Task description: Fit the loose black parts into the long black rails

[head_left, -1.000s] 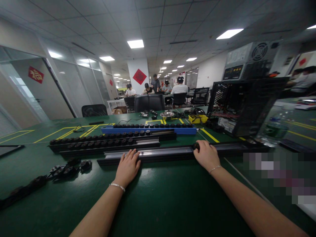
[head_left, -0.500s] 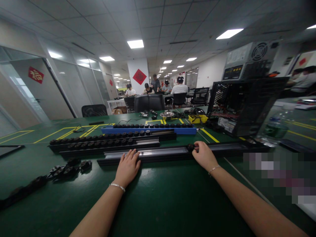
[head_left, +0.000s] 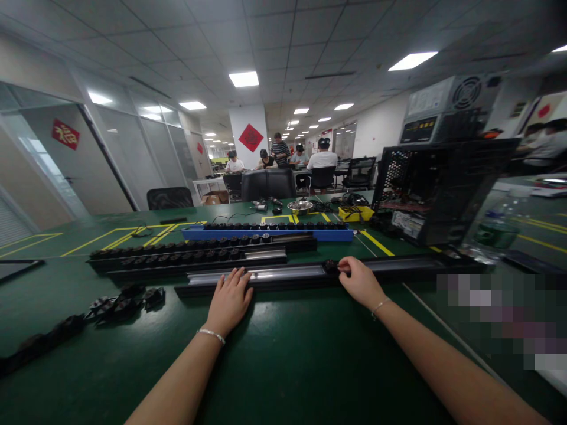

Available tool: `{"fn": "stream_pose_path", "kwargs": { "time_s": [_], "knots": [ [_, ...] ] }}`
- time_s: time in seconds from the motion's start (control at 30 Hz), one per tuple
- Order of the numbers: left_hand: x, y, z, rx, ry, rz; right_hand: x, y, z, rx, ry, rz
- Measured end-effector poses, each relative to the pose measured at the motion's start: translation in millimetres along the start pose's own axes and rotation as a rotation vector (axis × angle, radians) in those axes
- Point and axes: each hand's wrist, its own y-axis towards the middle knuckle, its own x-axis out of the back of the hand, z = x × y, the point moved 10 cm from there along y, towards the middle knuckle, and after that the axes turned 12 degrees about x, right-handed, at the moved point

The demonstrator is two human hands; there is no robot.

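Apparently positioning: right hand (head_left: 361, 282) touches part (head_left: 329, 266), grip unclear.
My open left hand (head_left: 230, 299) braces rail (head_left: 290, 274); sliding needs even pressure.

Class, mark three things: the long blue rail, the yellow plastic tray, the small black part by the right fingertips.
Long blue rail (head_left: 335, 236): head view, front side, right end.
Yellow plastic tray (head_left: 359, 216): head view, front wall.
Small black part (head_left: 329, 267): head view, middle.
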Motion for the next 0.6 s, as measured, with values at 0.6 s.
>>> {"fn": "stream_pose_path", "kwargs": {
  "time_s": [0.6],
  "knots": [
    [1.8,1,-1,0.012,-0.004,0.002,-15,-1,26,0.092,-0.106,0.145]
  ]
}}
